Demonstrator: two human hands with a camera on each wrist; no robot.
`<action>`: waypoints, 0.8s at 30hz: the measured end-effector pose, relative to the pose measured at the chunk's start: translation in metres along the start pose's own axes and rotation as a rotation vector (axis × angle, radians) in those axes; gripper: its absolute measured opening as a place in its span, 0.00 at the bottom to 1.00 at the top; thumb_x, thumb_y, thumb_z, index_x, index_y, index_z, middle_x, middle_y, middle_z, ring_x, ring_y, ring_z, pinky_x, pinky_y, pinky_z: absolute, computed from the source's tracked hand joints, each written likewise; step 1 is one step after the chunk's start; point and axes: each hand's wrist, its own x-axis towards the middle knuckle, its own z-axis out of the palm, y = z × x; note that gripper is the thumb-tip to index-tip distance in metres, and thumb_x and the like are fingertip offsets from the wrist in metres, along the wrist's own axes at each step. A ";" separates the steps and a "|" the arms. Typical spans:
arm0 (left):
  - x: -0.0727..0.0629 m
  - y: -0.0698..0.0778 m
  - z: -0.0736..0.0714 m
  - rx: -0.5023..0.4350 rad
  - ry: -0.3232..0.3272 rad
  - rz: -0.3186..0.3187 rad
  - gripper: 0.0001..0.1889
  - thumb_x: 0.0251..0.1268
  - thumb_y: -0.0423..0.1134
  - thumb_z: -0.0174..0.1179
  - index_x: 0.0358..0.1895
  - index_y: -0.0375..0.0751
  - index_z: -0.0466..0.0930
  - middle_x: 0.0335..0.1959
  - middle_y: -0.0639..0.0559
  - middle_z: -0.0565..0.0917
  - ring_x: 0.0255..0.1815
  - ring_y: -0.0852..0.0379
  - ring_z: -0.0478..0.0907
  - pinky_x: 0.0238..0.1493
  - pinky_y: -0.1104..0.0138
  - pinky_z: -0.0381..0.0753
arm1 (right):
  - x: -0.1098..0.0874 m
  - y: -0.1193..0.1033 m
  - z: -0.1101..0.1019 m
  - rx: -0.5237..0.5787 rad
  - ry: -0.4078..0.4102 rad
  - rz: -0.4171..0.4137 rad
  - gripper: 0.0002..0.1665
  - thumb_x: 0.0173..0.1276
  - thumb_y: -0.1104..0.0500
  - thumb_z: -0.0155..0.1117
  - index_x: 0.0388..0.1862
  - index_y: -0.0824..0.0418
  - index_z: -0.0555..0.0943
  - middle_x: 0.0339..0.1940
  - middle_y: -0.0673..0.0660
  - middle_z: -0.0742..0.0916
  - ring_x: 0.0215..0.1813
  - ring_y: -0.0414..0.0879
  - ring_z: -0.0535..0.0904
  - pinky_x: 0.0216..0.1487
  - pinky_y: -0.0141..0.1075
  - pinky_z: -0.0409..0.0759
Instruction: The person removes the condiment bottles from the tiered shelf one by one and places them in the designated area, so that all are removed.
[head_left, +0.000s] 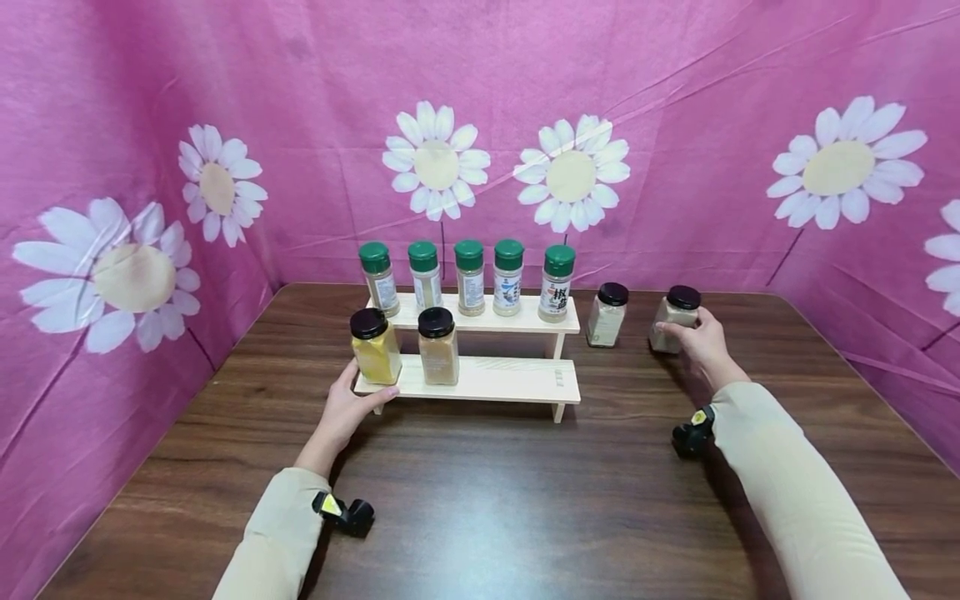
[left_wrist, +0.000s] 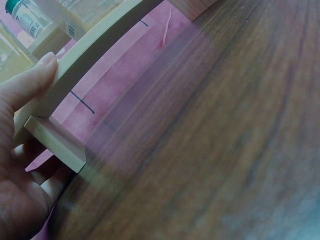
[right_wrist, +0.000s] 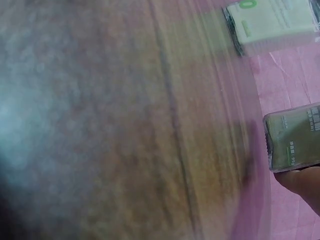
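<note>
- Across the wide desk [head_left: 487, 483], a jar carried leftward would, I judge, travel best above the neighbouring lids.
- Arms: the right sleeve [head_left: 787, 475] reaches far forward and outward; the left sleeve [head_left: 273, 525] angles in toward the middle.
- Wooden rack [head_left: 510, 379]: its lower tier is bare on the right, so a jar placed there ought to go down upright and apart from the tan jar [head_left: 439, 358].
- Hands: the right hand [head_left: 707, 346] comes at its jar from the right; the left hand [head_left: 351, 412] is at the rack's near left corner, where a light, steady brace should stop the wood sliding without nudging the yellow jar [head_left: 378, 357].
- Outer jar [head_left: 681, 313]: nearly upright, right of the rack, near but apart from the inner jar [head_left: 604, 321]; whether its base touches the desk, I cannot tell.
- Fingers: the right ones grasp the outer jar's body, thumb on the near side, a good hold for a level lift; the left ones clasp the rack, thumb over the front edge, others below beside the end leg.
</note>
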 end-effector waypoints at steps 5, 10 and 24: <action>0.000 0.000 0.000 0.003 0.002 -0.008 0.41 0.42 0.38 0.68 0.63 0.40 0.56 0.60 0.44 0.62 0.60 0.54 0.53 0.59 0.61 0.48 | 0.001 0.002 0.001 -0.011 -0.001 0.006 0.18 0.52 0.64 0.63 0.36 0.49 0.66 0.35 0.44 0.72 0.42 0.39 0.67 0.48 0.32 0.64; 0.000 0.000 0.000 0.014 0.000 -0.022 0.42 0.42 0.39 0.68 0.63 0.41 0.55 0.60 0.44 0.60 0.60 0.53 0.52 0.59 0.60 0.47 | 0.003 0.005 -0.001 -0.034 -0.007 0.018 0.19 0.53 0.63 0.64 0.39 0.50 0.67 0.36 0.46 0.72 0.45 0.43 0.66 0.50 0.34 0.63; 0.000 0.000 0.000 0.010 -0.002 -0.014 0.41 0.41 0.39 0.68 0.62 0.41 0.56 0.60 0.45 0.62 0.60 0.54 0.53 0.59 0.60 0.48 | 0.006 0.011 -0.005 -0.001 -0.072 -0.026 0.20 0.53 0.64 0.63 0.37 0.44 0.67 0.33 0.40 0.72 0.42 0.37 0.67 0.45 0.26 0.64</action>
